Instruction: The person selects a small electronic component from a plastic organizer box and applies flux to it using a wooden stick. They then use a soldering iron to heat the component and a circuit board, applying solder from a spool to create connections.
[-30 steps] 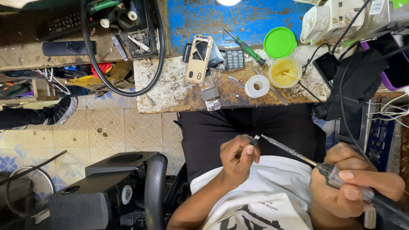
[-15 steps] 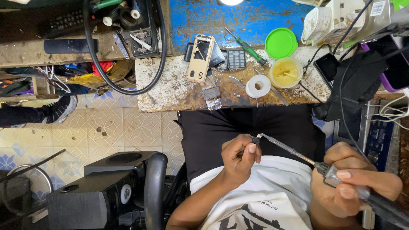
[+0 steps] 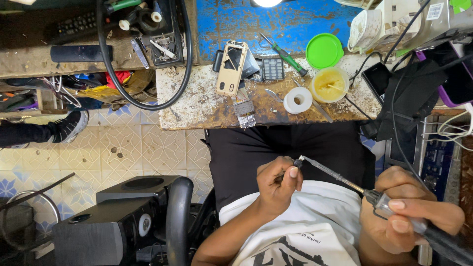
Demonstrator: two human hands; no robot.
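My right hand (image 3: 411, 214) grips the handle of a soldering iron (image 3: 340, 177) whose thin metal shaft runs up and left over my lap. Its tip meets a tiny dark part pinched between the thumb and fingers of my left hand (image 3: 278, 184). The part itself is too small to make out. Both hands hover above my black trousers and white shirt, below the edge of the worn workbench (image 3: 197, 106).
On the bench lie a gold phone frame (image 3: 231, 69), a small keypad (image 3: 272, 69), a green-handled screwdriver (image 3: 286, 54), a white tape roll (image 3: 298, 100), a yellow paste tub (image 3: 329, 84) with its green lid (image 3: 324, 50). A black speaker (image 3: 106, 221) stands on the tiled floor.
Both hands stay over my lap; the iron tip has stayed against the small part in my left fingers, with only a slight shift.
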